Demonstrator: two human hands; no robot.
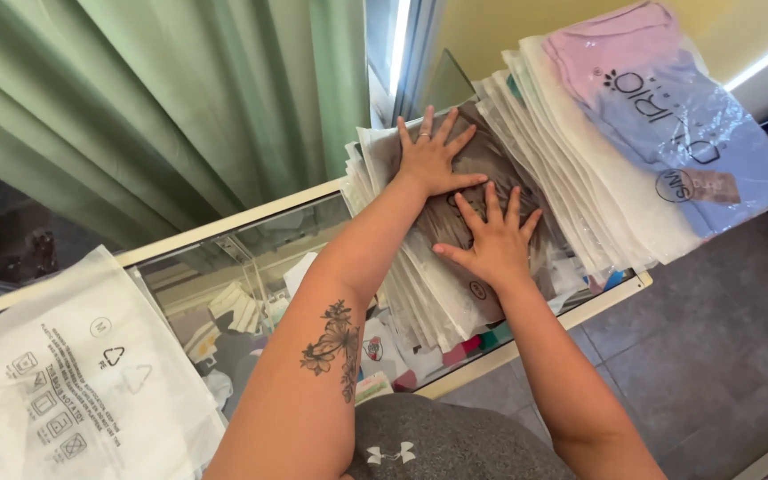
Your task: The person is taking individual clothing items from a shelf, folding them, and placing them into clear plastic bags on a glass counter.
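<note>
Grey fabric (pixel 420 444) of the person's clothing fills the near bottom edge, and both bare forearms reach forward from it over a glass-topped desk with a cream frame (pixel 224 227). On the near left of this desk lies a flat, frosted white plastic bag with printed symbols (pixel 73 373). Under the glass, small mixed items are visible, but they are too unclear to tell.

Further on, the right hand (pixel 493 240) lies flat, its grip spread with all fingers open, on a brown folded garment in a clear plastic bag (pixel 482 169). This bag is on top of a leaning stack of white and clear packed bags (pixel 411 293) at the middle of the desk. Just beyond, the left hand (pixel 430 156), with a ring, also presses on the same brown bag with its grip spread wide.

To the right stands a second, higher stack, and on top of it is a pink and lilac garment in a shiny clear bag (pixel 668 107). Behind the desk hangs a green pleated curtain (pixel 180 98).
</note>
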